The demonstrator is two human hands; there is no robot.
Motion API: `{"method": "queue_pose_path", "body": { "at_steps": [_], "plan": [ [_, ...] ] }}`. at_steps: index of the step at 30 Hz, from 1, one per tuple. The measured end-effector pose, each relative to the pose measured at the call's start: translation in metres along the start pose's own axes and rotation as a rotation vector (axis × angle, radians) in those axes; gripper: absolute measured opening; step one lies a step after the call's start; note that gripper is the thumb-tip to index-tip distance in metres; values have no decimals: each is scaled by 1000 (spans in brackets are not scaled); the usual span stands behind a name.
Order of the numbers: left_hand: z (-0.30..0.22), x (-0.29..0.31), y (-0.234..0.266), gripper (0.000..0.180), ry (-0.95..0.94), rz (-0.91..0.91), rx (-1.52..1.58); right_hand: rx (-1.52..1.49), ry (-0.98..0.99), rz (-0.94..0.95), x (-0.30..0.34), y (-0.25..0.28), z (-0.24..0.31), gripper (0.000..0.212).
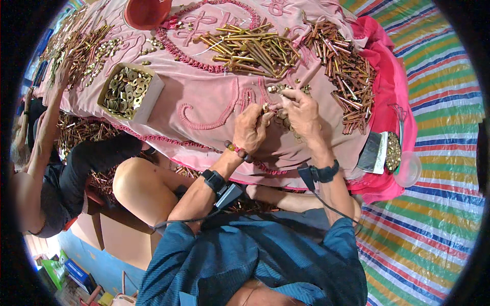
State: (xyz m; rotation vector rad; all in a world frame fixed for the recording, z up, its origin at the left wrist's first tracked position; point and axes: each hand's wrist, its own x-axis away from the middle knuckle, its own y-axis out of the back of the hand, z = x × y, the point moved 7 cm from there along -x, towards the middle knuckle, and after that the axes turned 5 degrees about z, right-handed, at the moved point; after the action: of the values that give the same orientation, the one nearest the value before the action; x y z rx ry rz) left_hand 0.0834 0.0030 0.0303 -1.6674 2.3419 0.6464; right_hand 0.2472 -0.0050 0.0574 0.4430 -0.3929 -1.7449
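Both my hands are close together over the pink cloth (204, 94). My left hand (250, 127) is closed, pinching a small brass-coloured metal piece (265, 107) at its fingertips. Just right of it, my right hand (302, 113) is closed too, thumb and forefinger pressed together; what they hold is too small to make out. Small nuts (278, 88) lie scattered beyond my right fingertips, and flat washers (282, 121) lie on the cloth between my hands. Farther off is a heap of long brass-coloured bolts (255, 47).
An open box of washers (127, 92) stands at left. More bolts (342, 71) are heaped at right, beside a container of small parts (393, 152) and a clear plastic cup (408, 169). A red bowl (148, 13) sits at the back. A co-worker's arm (46, 122) reaches in from the left.
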Motion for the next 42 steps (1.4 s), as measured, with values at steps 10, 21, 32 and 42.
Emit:
{"method": "queue_pose_path", "body": {
  "at_steps": [10,21,32,42],
  "plan": [
    [-5,0,0,12,-35,71,-80,29,290,208,21,-6,56,23],
    [-14,1,-2,8,-151,46,-1,-425,47,90,28,-9,50,24],
    [-9,3,-2,20,-114,60,23,-154,126,112,28,-10,58,29],
    [-6,4,-4,20,-115,101,14,94,297,-2,30,-7,74,22]
  ]
}}
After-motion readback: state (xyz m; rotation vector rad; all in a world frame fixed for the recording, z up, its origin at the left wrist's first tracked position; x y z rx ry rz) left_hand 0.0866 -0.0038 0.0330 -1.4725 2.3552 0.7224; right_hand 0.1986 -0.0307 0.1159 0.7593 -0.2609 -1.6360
